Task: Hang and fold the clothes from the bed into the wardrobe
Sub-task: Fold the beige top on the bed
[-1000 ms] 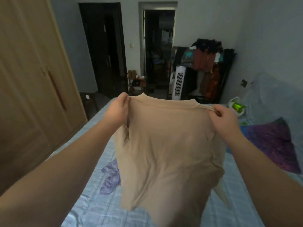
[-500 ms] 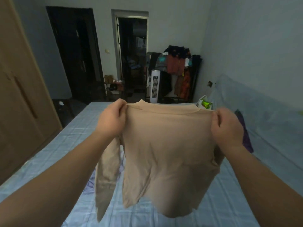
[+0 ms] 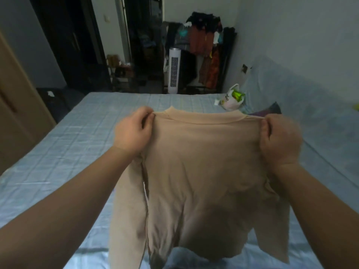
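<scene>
we hold a beige top [image 3: 202, 171] up by its shoulders over the bed [image 3: 77, 142], centre of the frame.
both arms reach forward from the lower corners; our left hand [image 3: 134, 131] pinches the left shoulder seam between thumb and curled fingers, and our right hand [image 3: 279, 140], slightly blurred, grips the right shoulder the same way. the top hangs spread between them, its left sleeve cut off at the bottom edge. the wardrobe [image 3: 17, 105] shows only as a sliver at far left. a purple garment [image 3: 272, 110] at right is mostly hidden behind the top.
</scene>
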{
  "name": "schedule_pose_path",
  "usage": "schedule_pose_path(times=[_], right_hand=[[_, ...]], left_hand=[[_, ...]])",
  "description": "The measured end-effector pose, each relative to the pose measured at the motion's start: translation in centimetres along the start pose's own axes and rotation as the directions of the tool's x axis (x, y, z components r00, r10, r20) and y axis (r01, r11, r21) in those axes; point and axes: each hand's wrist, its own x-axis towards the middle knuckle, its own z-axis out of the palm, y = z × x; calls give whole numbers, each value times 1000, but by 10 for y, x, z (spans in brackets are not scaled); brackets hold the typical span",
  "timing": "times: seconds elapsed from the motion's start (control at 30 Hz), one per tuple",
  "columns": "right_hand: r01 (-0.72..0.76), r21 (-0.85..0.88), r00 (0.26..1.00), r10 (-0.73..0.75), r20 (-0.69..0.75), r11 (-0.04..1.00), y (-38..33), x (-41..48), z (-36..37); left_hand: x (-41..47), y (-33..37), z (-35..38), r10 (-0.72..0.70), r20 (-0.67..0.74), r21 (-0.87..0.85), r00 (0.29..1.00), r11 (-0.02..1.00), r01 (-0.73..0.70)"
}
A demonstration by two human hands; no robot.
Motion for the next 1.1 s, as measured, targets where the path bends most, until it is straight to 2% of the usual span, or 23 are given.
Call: schedule_pose_path(times=[0.13,0.2,0.33,0.4,0.47,0.6,0.67,0.73,0.83,1.0,1.1], right_hand=[[-30,24,995,27,96,999,29,1,74],[-48,14,983,45,178,999,47,-1,123],[-174,47,903,141,405,984,75,-16,239],[-210,30,845,166,508,977,82,-32,300],[-180,-6,807,151,570,984,89,-51,363],[-148,-30,738,130,663,989,103,-95,489],[-112,-57,711,119,693,992,111,-119,544],[-62,-71,700,95,708,996,118,-141,592],[-8,-70,713,55,699,997,129,-163,647],[40,-75,750,20,661,996,143,-174,707],[43,-110,754,40,655,993,143,-167,728]], left_hand=[[13,-21,78,-84,116,71,990,995,76],[17,-41,129,-184,200,91,962,981,169],[17,-91,236,-444,412,142,796,894,425],[9,-118,287,-503,453,200,736,862,466],[0,-146,338,-558,473,252,682,827,502],[-18,-214,430,-610,490,336,623,791,511],[-27,-247,471,-618,468,391,632,786,479],[-38,-276,511,-596,444,445,669,795,412],[-53,-313,560,-542,424,535,725,796,282],[-60,-355,609,-421,408,570,810,811,134],[-52,-368,625,-367,416,560,832,824,83]])
